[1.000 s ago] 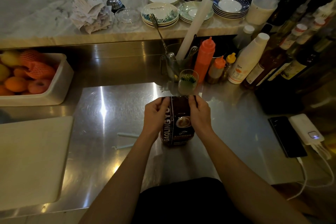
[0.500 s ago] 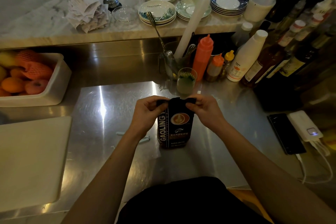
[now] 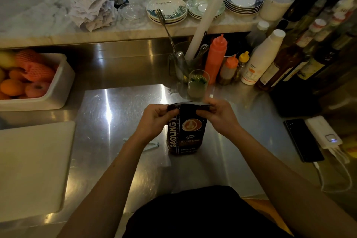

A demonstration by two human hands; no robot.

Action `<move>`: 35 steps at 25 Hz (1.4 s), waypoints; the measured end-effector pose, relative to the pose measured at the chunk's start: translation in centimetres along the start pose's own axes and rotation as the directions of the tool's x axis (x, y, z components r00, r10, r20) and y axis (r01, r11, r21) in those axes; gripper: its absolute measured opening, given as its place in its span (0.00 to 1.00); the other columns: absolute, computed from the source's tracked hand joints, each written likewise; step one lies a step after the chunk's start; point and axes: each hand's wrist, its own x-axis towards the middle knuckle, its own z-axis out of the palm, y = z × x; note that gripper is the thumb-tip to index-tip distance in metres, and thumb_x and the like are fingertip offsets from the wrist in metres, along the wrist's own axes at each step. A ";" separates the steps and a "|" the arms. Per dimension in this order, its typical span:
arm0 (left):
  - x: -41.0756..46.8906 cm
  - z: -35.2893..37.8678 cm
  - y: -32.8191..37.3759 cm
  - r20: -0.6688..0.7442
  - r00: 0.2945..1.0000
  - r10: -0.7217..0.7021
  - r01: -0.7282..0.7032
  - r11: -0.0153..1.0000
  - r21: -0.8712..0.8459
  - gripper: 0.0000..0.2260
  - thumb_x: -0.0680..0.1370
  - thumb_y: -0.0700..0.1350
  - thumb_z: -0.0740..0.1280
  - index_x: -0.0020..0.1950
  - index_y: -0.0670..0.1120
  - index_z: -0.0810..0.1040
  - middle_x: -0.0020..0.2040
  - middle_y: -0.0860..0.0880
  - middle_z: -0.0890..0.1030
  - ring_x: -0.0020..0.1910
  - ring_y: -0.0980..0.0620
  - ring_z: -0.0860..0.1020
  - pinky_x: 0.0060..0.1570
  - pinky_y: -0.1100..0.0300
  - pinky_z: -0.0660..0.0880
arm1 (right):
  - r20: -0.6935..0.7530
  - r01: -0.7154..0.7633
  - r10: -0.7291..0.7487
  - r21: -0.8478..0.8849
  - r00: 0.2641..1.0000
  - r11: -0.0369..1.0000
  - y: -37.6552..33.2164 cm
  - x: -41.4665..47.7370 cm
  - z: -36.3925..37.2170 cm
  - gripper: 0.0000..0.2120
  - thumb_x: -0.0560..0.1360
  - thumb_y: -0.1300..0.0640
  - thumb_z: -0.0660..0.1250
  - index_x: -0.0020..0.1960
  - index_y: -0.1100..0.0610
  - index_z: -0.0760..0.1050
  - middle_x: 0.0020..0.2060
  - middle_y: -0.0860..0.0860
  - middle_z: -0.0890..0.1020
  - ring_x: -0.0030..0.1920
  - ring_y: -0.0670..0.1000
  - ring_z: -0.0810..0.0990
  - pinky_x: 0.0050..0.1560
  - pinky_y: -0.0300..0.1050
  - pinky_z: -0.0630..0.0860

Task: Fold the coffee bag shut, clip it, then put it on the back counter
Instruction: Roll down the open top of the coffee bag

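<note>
A dark coffee bag [image 3: 188, 133] with a latte picture and white lettering stands upright on the steel counter [image 3: 119, 114]. My left hand [image 3: 154, 120] pinches the left end of its flattened top. My right hand [image 3: 218, 114] pinches the right end. The top edge is stretched flat between them. A pale clip [image 3: 152, 146] lies on the steel just left of the bag, partly hidden by my left forearm. The marble back counter [image 3: 42, 15] runs across the far side.
A glass with green drink [image 3: 198, 85] stands right behind the bag. Squeeze bottles [image 3: 215, 58] and tall bottles [image 3: 286, 63] crowd the right. A fruit bin [image 3: 58, 87] and white cutting board [image 3: 31, 164] sit left. A phone [image 3: 303, 139] and power bank [image 3: 322, 131] lie right. Plates [image 3: 168, 8] fill the back counter.
My hands have moved from the bag's sides to the ends of its top and pulled it flat. The bag's front picture has come into view.
</note>
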 end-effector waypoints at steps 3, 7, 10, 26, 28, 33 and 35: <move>-0.2 -1.3 -0.4 0.090 0.996 -0.016 0.018 1.000 -0.017 0.09 0.79 0.39 0.64 0.56 0.45 0.83 0.44 0.51 0.87 0.46 0.52 0.85 0.47 0.57 0.81 | 0.050 -0.029 0.024 0.095 0.998 0.995 -0.1 -0.2 0.0 0.08 0.75 0.65 0.68 0.53 0.66 0.80 0.46 0.62 0.85 0.49 0.58 0.85 0.52 0.60 0.81; 0.1 -1.9 0.2 0.186 0.983 0.006 0.002 0.999 -0.045 0.12 0.79 0.34 0.64 0.59 0.43 0.81 0.51 0.45 0.86 0.52 0.48 0.84 0.53 0.55 0.80 | 0.005 -0.047 0.047 0.222 0.999 0.974 -0.5 -0.1 0.4 0.10 0.76 0.68 0.64 0.56 0.64 0.80 0.48 0.63 0.85 0.48 0.56 0.85 0.48 0.49 0.82; 0.3 -1.9 0.1 0.200 0.980 -0.013 0.007 1.000 0.030 0.17 0.74 0.31 0.69 0.62 0.42 0.78 0.54 0.43 0.85 0.53 0.49 0.84 0.54 0.55 0.80 | -0.012 -0.082 0.091 0.315 0.996 0.946 -0.4 -0.4 0.7 0.12 0.77 0.68 0.64 0.59 0.62 0.79 0.50 0.60 0.85 0.49 0.52 0.85 0.47 0.42 0.82; -0.4 -1.4 -0.8 0.024 0.999 0.037 -0.041 0.972 0.233 0.05 0.73 0.40 0.73 0.47 0.46 0.86 0.43 0.49 0.87 0.43 0.55 0.85 0.50 0.60 0.81 | 0.090 -0.124 0.114 0.115 0.989 0.986 1.0 -0.4 -0.4 0.14 0.73 0.75 0.63 0.43 0.59 0.83 0.49 0.61 0.85 0.53 0.54 0.84 0.57 0.45 0.80; -0.4 -1.1 -1.1 -0.005 0.998 0.055 -0.052 0.966 0.253 0.05 0.71 0.38 0.76 0.45 0.46 0.86 0.41 0.48 0.86 0.41 0.55 0.85 0.50 0.56 0.82 | 0.067 -0.158 0.150 0.147 0.986 0.976 0.6 -0.8 -0.4 0.13 0.75 0.72 0.62 0.47 0.60 0.83 0.49 0.59 0.85 0.53 0.52 0.84 0.58 0.45 0.80; -0.5 -0.7 -1.1 -0.035 0.998 0.053 -0.043 0.970 0.239 0.17 0.69 0.38 0.77 0.55 0.51 0.80 0.41 0.49 0.86 0.43 0.56 0.85 0.49 0.63 0.81 | 0.064 -0.038 0.042 -0.068 0.997 0.997 -0.3 -1.4 0.8 0.11 0.74 0.60 0.71 0.56 0.55 0.80 0.45 0.50 0.84 0.45 0.39 0.82 0.46 0.29 0.77; -0.6 -0.4 -1.1 -0.015 0.995 0.097 -0.090 0.960 0.265 0.17 0.71 0.38 0.75 0.58 0.49 0.81 0.44 0.49 0.86 0.45 0.56 0.85 0.51 0.62 0.81 | 0.043 -0.009 0.016 -0.160 0.999 0.987 -0.3 -1.2 1.6 0.07 0.73 0.60 0.71 0.51 0.55 0.81 0.42 0.49 0.83 0.42 0.38 0.81 0.43 0.28 0.75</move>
